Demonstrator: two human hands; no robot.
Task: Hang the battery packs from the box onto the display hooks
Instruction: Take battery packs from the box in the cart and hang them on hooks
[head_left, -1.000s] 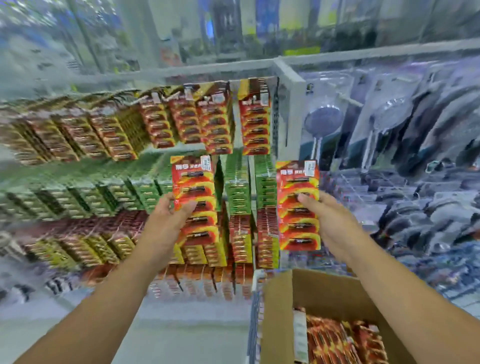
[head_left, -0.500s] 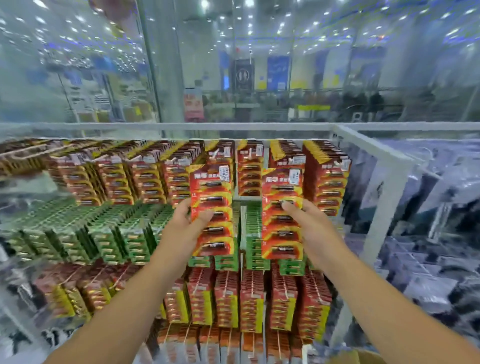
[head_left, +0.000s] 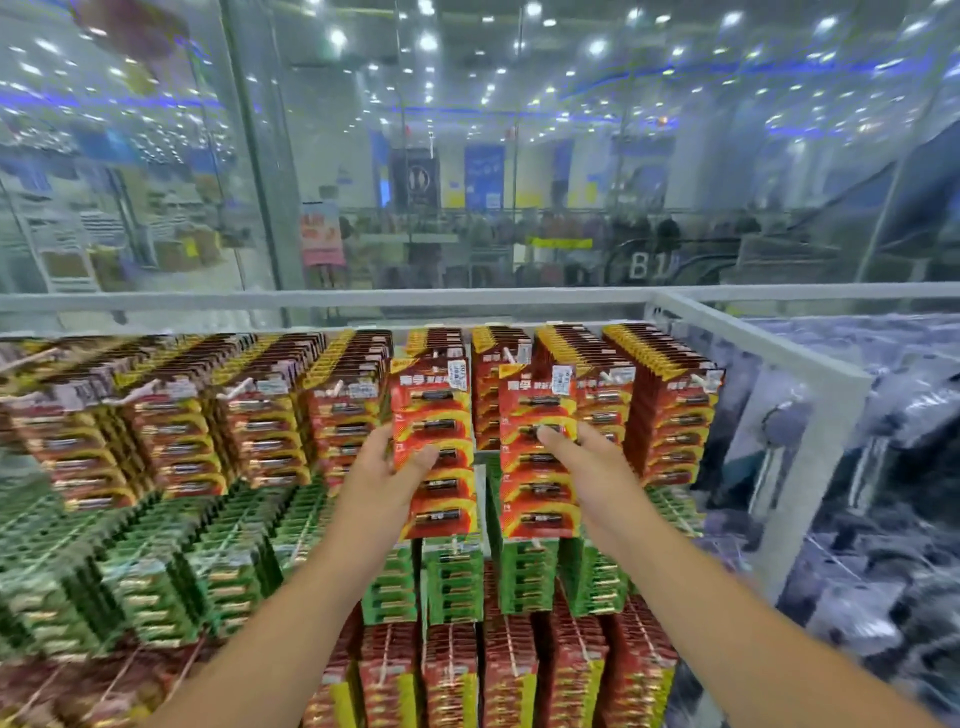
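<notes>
Display rack (head_left: 769, 353) is packed with hanging red and green packs. Two red battery packs are held up at the top row: one (head_left: 434, 447) gripped by the left hand (head_left: 387, 475), one (head_left: 537, 452) pinched by the right hand (head_left: 592, 467).

A red pack (head_left: 434, 447) is gripped by the left hand (head_left: 384, 473) at 12 o'clock, and a second pack (head_left: 537, 452) by the right hand (head_left: 592, 467) just beside it. Both are held upright before the top row (head_left: 670, 410). Green packs (head_left: 524, 577) are hung below.
</notes>
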